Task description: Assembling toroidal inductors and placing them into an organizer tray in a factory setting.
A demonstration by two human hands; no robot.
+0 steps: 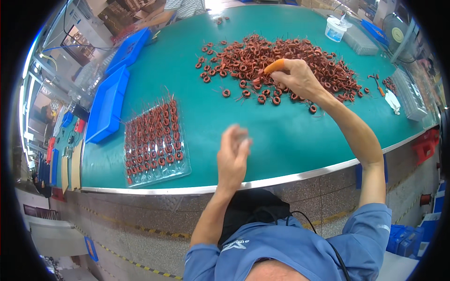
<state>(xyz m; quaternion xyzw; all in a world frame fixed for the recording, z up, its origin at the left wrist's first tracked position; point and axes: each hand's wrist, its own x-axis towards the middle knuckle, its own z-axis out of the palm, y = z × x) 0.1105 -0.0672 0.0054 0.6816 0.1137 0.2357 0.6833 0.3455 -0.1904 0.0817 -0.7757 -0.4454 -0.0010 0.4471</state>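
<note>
My right hand [297,77] reaches over the near side of a big pile of copper-red wire-wound ring coils [323,61]. Its index finger wears an orange finger cot [274,66]. Thumb and index finger are pinched at a ring coil [261,75] on the pile's edge. My left hand [233,154] is raised above the green mat, left of the pile. Its fingers are slightly blurred and bent, the thumb apart from them, and nothing shows in it. To its left lies a clear plastic tray [185,168] with rows of the same coils, their wire leads sticking up.
Two blue bins [108,105] stand along the left edge of the green table [201,117]. At the back right are a white tub [335,29] and stacked clear trays [360,41]. An orange-handled tool [380,89] lies on the right. Another person's arm [157,19] shows at the far left.
</note>
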